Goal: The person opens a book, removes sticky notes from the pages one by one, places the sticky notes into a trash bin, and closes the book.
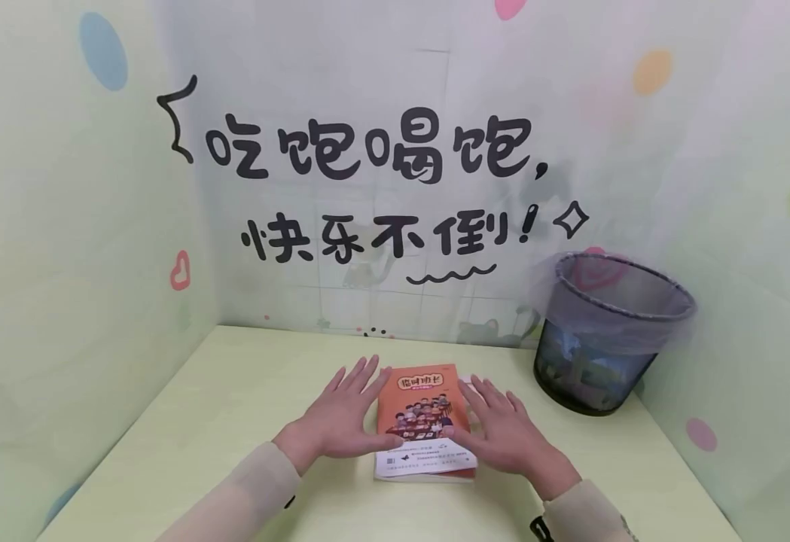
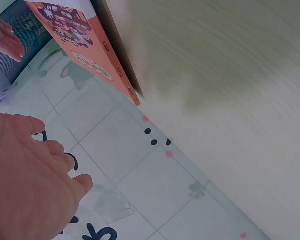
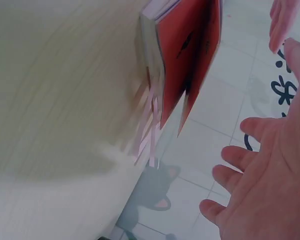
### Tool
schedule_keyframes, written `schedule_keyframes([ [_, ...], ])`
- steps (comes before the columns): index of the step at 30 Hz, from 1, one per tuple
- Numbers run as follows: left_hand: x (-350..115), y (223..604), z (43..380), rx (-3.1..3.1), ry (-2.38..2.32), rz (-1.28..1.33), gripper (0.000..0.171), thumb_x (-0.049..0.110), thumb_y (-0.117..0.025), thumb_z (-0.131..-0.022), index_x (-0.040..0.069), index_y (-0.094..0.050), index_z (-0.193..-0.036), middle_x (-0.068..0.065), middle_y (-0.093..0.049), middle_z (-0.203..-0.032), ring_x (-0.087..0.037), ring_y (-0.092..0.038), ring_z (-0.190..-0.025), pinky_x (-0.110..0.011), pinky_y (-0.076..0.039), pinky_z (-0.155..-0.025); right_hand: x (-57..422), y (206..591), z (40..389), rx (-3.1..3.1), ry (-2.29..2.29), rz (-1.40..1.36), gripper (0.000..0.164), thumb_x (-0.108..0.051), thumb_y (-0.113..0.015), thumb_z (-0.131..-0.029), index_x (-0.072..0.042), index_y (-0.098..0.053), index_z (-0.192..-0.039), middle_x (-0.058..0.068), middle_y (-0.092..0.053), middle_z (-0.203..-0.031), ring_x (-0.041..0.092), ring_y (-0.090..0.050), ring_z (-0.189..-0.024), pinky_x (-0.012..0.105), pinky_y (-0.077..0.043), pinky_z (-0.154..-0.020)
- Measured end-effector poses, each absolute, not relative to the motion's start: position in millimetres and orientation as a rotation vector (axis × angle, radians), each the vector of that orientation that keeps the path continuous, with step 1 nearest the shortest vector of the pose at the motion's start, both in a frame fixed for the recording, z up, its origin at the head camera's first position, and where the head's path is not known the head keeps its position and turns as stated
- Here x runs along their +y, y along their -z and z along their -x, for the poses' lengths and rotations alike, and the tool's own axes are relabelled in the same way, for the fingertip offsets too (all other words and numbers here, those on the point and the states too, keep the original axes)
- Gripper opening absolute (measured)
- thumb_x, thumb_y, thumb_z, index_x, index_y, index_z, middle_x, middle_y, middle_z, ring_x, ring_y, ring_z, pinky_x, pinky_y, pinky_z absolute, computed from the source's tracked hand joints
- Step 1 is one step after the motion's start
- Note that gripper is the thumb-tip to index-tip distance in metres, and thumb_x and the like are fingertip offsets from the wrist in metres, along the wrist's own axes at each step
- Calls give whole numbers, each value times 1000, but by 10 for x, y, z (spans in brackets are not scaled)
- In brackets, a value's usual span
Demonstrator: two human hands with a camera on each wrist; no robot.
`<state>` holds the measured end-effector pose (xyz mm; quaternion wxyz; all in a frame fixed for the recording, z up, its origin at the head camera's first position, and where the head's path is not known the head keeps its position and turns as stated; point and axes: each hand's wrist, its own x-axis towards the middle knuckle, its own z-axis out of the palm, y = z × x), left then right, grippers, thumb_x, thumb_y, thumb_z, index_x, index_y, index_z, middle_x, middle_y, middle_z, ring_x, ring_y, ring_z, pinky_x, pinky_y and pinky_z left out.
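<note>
An orange book [image 1: 413,399] with a cartoon of children on its cover lies on the table. A white paper band [image 1: 425,458] runs across its near part. My left hand [image 1: 340,418] is over the book's left side, fingers extended and thumb pointing inward. Over the right side is my right hand [image 1: 503,436], its fingers spread apart. Both hands hold nothing. In the right wrist view, the book's red cover flap [image 3: 202,65] stands slightly away from the pages, and pale pink ribbons [image 3: 149,125] hang out at the page edge. The left wrist view shows the book's spine [image 2: 115,60].
A dark wastebasket [image 1: 598,361] lined with a translucent purple bag stands at the table's back right. Pale printed wall coverings [image 1: 381,68] with large black lettering enclose the light yellow table [image 1: 232,391] at the back and sides.
</note>
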<state>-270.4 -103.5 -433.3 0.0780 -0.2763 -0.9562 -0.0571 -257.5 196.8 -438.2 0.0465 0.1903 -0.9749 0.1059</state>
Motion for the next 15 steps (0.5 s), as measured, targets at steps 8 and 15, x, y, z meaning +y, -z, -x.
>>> schedule_keyframes([
  [8,-1101,4342,2722,-2857,230,807,93,69,-54,-89,13,-24,-157,-11,-10,-160,-29,-7,-143,-53,-17,-115,1953,4377,2715,-3040,-459,-390,45,-45,-66,-93,-9,-66,-120,5,-62,-100,19,-58,-86,41,-54,-72],
  [15,-1147,4371,2728,-2886,273,714,68,46,-63,-93,10,-45,-147,-13,-34,-152,-30,-30,-136,-51,-35,-108,1924,4531,2828,-3120,-704,-191,27,-34,-67,-93,-9,-69,-101,-1,-62,-80,13,-52,-66,30,-47,-55],
])
